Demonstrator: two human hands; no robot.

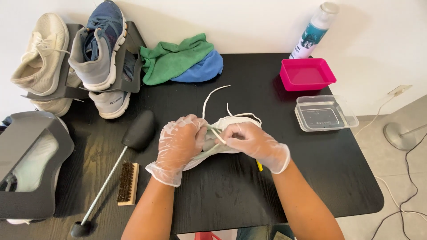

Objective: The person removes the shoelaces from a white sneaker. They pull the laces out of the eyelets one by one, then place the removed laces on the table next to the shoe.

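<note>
A white sneaker [231, 122] lies on the black table [231, 195], mostly covered by my two hands in clear plastic gloves. My left hand [180, 142] grips the shoe's left side. My right hand [251, 140] pinches a white shoelace [212, 95] at the shoe's top; loose lace ends trail toward the back of the table. A small yellow object [259, 166] peeks out under my right wrist.
A wooden brush [127, 183] and a black shoe tree on a metal rod [133, 135] lie at left. Shoes on grey racks [95, 53] stand at back left. Green and blue cloths [180, 60], a spray bottle [313, 31], a pink tray [307, 73] and a clear tray [324, 113] sit behind.
</note>
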